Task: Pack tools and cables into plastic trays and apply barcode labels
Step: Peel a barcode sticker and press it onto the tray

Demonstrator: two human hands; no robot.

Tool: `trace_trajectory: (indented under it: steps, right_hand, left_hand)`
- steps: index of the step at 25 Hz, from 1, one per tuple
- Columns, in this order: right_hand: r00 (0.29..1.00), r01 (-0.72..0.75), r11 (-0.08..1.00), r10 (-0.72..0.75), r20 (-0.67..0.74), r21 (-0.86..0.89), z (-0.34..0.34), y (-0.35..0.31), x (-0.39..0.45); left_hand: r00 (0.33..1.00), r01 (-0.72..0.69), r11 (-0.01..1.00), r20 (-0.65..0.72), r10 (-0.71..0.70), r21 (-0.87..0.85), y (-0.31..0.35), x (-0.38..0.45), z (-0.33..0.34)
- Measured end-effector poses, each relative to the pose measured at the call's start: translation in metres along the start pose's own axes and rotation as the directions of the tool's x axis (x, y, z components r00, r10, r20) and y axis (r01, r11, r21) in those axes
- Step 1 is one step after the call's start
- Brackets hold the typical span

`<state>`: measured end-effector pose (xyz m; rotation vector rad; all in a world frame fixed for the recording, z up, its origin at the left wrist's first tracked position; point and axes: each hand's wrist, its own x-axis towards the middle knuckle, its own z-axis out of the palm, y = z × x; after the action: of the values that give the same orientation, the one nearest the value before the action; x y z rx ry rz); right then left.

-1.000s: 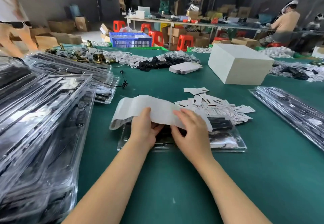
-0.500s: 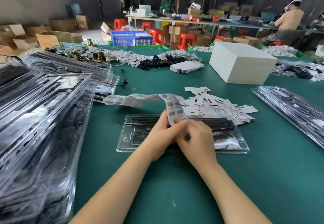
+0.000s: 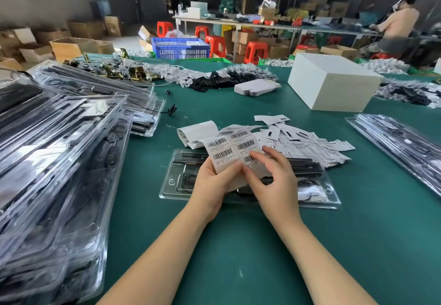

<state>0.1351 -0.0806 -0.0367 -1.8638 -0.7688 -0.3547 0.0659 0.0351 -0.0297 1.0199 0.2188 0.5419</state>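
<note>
1. Holding a strip of barcode labels [image 3: 230,148] up over the counter [image 3: 238,245], we grip its lower part in our left hand [image 3: 212,185], thumb curled across the front of the glossy white backing paper.
2. Our right hand [image 3: 269,175] pinches at the strip's lower right corner, where one label sits, with the other fingers loosely spread above it.
3. The labels are small white rectangles in two columns, each printed with black bars and fine text; the far end of the strip curls over and trails away beyond our left hand.
4. Directly under both hands lies a clear plastic tray [image 3: 171,185], rigid and shiny, with moulded pockets; long black bars lie in its far channel and a thin coiled black cable [image 3: 187,180] sits in a pocket just left of our left hand.
5. Beyond our right hand spreads a loose heap of white paper tags [image 3: 307,144], flat and rectangular, overlapping one another and touching the tray's far edge.
6. Far to the left of our left hand, stacks of filled trays [image 3: 59,149] lean in slanted, glinting layers.
7. Well beyond our right hand stands a plain white box [image 3: 334,85], matte and square-edged.
8. The counter is covered in dull green felt-like cloth.
</note>
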Motion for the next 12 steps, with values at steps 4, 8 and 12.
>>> trace_trajectory:
  steps: [4, 8, 12]
  right_hand:
    - [0.984, 0.166, 0.977, -0.172, -0.036, -0.137, -0.0027, 0.0011, 0.0009]
    - [0.957, 0.279, 0.940, -0.290, -0.027, -0.195, -0.0053, -0.0013, 0.0023]
    - [0.955, 0.288, 0.940, -0.296, -0.018, -0.181, -0.0063, -0.0031, -0.0003]
  left_hand:
    - [1.000, -0.006, 1.000, 0.025, 0.006, 0.000, -0.0021, -0.0027, 0.0010]
    - [0.999, -0.008, 1.000, 0.046, 0.009, -0.017, -0.0041, -0.0032, -0.0011]
    - [0.999, 0.004, 0.997, 0.048, -0.001, -0.077, -0.0028, -0.0034, -0.0029]
